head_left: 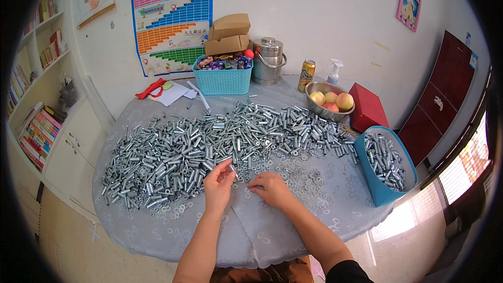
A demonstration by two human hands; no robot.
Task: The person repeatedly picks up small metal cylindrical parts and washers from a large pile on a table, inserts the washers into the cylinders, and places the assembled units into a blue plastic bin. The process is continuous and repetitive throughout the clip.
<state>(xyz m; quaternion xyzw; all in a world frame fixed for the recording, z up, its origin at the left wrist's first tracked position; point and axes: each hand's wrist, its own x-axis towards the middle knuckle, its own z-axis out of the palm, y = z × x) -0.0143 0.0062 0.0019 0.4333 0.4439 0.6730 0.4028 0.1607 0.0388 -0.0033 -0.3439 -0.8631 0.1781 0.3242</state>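
Note:
My left hand (216, 187) is closed, with a short shiny metal bolt or sleeve (232, 168) pinched between thumb and fingers, just above the near edge of a wide heap of metal bolts and sleeves (157, 165). To its right, my right hand (271, 188) is low over the table, fingertips pressed together and pointing at the left hand. Whatever it may hold is too small to make out. Loose flat washers (309, 181) lie scattered beyond and beside the right hand.
A grey cloth covers the table (157, 236). At the right edge stands a blue bin (373, 178) of metal sleeves. Behind the heap are a turquoise basket (222, 82) of toy cars, a steel pot (268, 63), a can (306, 75), a fruit bowl (317, 109) and a red box (368, 109).

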